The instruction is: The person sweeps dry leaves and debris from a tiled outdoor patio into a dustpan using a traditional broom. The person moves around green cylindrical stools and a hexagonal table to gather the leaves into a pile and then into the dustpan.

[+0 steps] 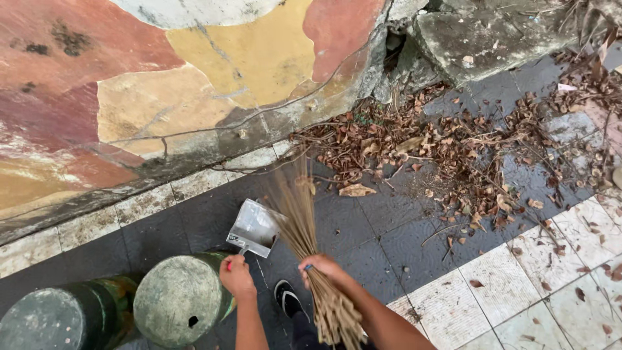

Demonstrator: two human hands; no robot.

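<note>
Leaves [453,149] beyond broom [299,214], dustpan [256,228], bollards [181,298].

Both forearms reach forward and down from the lower edge of the view, bare to the elbow. The left hand [236,277] is closed into a fist, knuckles up, wrist held straight. The right hand [322,267] sits a little farther forward and to the side, fingers curled tight in a grip, its forearm angling in from the lower right.
</note>
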